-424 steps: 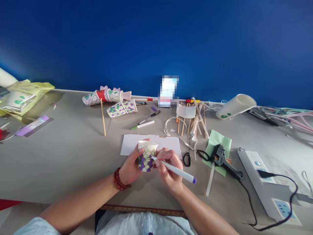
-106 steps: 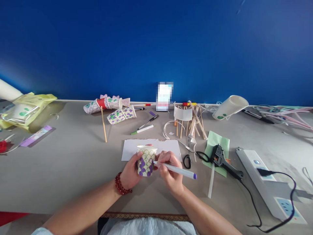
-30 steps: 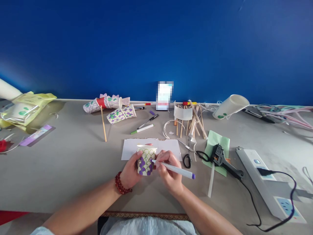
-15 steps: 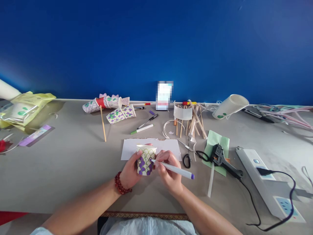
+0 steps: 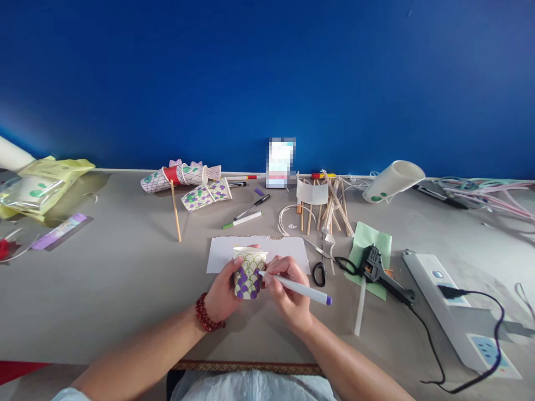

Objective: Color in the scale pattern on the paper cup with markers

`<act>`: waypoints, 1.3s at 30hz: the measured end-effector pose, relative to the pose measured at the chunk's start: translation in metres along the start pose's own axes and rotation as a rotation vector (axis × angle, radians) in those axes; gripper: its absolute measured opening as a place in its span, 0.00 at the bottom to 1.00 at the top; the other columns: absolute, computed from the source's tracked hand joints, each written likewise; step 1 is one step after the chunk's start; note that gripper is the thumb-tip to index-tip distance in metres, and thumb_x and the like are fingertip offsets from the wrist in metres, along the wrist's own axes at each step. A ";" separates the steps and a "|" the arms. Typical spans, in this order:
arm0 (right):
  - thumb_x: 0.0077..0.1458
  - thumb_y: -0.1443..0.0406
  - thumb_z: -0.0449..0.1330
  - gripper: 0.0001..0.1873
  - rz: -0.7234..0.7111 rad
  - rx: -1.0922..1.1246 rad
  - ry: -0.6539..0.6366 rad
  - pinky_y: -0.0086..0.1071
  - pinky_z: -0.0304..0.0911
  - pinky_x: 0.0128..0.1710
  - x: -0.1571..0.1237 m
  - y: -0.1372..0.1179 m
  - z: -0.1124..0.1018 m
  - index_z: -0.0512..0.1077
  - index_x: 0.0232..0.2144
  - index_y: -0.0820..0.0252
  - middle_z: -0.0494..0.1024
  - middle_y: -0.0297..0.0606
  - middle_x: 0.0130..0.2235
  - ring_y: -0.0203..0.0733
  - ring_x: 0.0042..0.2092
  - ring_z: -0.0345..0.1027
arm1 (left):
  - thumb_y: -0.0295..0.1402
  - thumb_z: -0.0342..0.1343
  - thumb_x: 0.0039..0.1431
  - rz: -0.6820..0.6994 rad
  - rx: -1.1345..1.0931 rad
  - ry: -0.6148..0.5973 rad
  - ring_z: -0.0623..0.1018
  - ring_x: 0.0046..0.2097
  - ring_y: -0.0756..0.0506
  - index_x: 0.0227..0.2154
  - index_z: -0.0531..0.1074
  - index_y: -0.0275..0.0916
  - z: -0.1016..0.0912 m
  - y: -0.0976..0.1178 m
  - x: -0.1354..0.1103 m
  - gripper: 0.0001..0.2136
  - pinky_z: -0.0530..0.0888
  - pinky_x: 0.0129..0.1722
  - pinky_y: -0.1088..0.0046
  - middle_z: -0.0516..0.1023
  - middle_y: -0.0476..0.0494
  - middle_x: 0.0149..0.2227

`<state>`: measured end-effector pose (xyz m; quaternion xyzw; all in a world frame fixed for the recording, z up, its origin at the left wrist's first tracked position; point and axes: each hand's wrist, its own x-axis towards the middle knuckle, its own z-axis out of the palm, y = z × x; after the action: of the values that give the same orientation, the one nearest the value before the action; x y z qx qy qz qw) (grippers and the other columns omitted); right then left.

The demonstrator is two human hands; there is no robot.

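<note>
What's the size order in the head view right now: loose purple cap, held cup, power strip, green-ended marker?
Largest to smallest as they look:
1. Power strip
2. Held cup
3. Green-ended marker
4. Loose purple cap

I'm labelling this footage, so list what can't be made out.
All in the head view:
Patterned cup: back hidden by its own front; left side, by the left hand.
White marker: tip too small to show contact.
Screen: blurred into blocks.
White tube: cut off by the left edge.

Pale glare washes the grey table (image 5: 472,236) at right.
</note>
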<state>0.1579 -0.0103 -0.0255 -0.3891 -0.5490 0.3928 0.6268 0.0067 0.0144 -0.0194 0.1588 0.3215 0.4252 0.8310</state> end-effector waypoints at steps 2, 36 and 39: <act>0.67 0.59 0.60 0.10 0.004 0.005 0.002 0.36 0.61 0.32 0.000 0.001 -0.001 0.68 0.32 0.55 0.70 0.33 0.27 0.41 0.30 0.63 | 0.45 0.67 0.56 0.003 -0.001 -0.005 0.82 0.45 0.39 0.55 0.76 0.37 0.001 0.000 0.000 0.27 0.78 0.46 0.63 0.85 0.40 0.42; 0.66 0.60 0.59 0.10 0.000 0.012 -0.046 0.36 0.61 0.31 0.002 -0.003 -0.002 0.67 0.31 0.54 0.69 0.32 0.26 0.40 0.29 0.61 | 0.46 0.67 0.57 0.015 0.036 0.000 0.84 0.46 0.39 0.54 0.77 0.38 0.007 0.004 -0.003 0.25 0.78 0.47 0.64 0.85 0.41 0.40; 0.66 0.60 0.59 0.11 0.005 0.011 -0.041 0.36 0.61 0.31 0.002 -0.003 -0.001 0.67 0.31 0.54 0.69 0.32 0.26 0.40 0.28 0.61 | 0.47 0.67 0.56 -0.005 0.031 -0.005 0.84 0.45 0.39 0.54 0.77 0.38 0.007 0.004 -0.003 0.26 0.78 0.45 0.65 0.85 0.42 0.40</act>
<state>0.1596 -0.0097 -0.0227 -0.3790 -0.5586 0.4052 0.6166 0.0076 0.0148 -0.0114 0.1717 0.3264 0.4177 0.8304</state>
